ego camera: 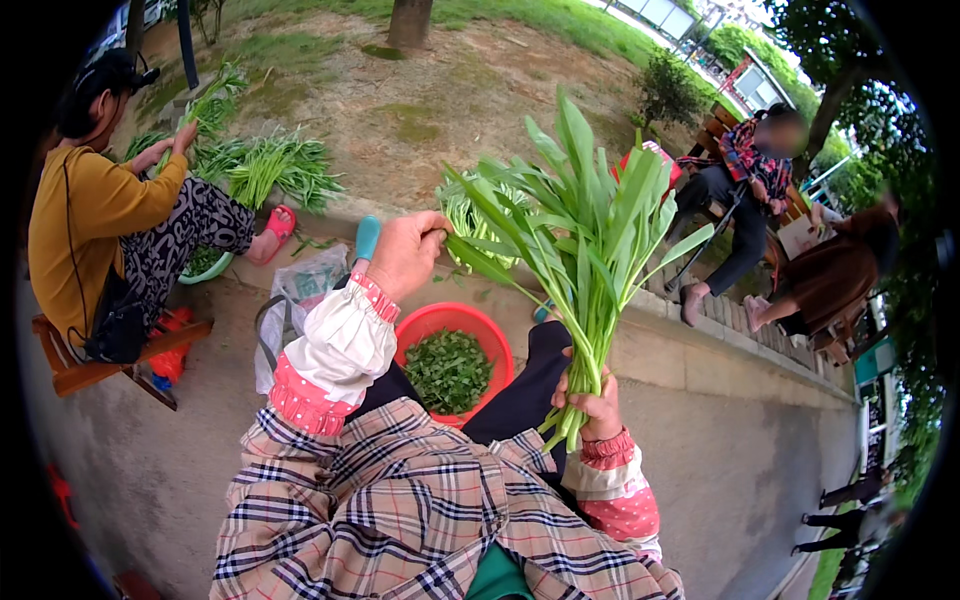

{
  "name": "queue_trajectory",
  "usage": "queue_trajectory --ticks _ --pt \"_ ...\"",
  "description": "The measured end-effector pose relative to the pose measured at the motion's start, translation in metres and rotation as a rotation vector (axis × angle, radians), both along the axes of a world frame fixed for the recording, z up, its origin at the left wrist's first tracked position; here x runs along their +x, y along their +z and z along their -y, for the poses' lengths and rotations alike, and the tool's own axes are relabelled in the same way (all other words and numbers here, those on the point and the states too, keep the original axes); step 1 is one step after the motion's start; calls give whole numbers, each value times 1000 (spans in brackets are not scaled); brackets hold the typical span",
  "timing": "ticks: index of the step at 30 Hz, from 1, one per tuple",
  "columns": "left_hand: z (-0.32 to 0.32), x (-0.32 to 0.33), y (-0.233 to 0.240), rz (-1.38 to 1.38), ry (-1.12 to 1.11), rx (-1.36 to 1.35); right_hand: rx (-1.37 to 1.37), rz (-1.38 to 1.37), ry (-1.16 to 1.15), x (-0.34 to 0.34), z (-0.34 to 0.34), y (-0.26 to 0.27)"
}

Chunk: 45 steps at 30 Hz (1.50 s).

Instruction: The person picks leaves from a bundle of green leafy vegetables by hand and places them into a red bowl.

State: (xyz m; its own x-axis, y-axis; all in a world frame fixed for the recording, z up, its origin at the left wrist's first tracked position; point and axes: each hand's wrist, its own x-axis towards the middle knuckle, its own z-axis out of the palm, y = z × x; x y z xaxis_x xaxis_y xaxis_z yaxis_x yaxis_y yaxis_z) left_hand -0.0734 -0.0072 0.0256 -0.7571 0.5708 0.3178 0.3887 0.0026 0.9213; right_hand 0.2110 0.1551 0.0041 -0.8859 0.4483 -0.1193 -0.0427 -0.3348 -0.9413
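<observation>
My right hand (pixel 596 409) is closed around the lower stems of a bunch of long-leaved greens (pixel 592 247), probably water spinach. The bunch stands nearly upright, its leaves fanning out at the top. At its left side, my left hand (pixel 409 253) pinches the tip of one long leaf (pixel 484 262) between thumb and fingers. Below and between the hands, a red plastic basket (pixel 504 341) sits on the ground between my legs. Torn green leaves (pixel 448 371) lie inside it. Behind the held bunch, more of the greens (pixel 480 206) rest on the kerb, partly hidden.
At left a person (pixel 97 217) on a wooden stool (pixel 56 360) handles greens beside a pile (pixel 277 169). A clear plastic bag (pixel 289 292) lies by my left arm. Two people sit on benches at right. A concrete kerb (pixel 697 326) runs across in front.
</observation>
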Motion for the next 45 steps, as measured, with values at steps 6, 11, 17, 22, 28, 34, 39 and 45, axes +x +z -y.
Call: queue_trajectory --ticks 6,11,17,22,28,34,39,45 --pt "-15 -15 -22 354 180 221 31 51 76 -11 6 1" --pt "-3 -46 -47 640 173 492 40 69 50 -14 4 -3" --pt "2 -1 -82 703 94 249 39 97 -32 -16 3 -11" --pt "-13 32 -126 665 -82 18 63 106 -54 -17 1 -16" --pt "-30 57 -131 104 -284 -337 -68 -11 -24 -16 1 -17" --pt "-51 98 -64 491 -833 46 -171 -115 5 -18 7 -18" --pt "-71 115 -33 874 -1073 61 -168 -140 108 -23 9 -23" --pt "-76 135 -14 742 -752 89 18 -75 147 -24 2 -21"
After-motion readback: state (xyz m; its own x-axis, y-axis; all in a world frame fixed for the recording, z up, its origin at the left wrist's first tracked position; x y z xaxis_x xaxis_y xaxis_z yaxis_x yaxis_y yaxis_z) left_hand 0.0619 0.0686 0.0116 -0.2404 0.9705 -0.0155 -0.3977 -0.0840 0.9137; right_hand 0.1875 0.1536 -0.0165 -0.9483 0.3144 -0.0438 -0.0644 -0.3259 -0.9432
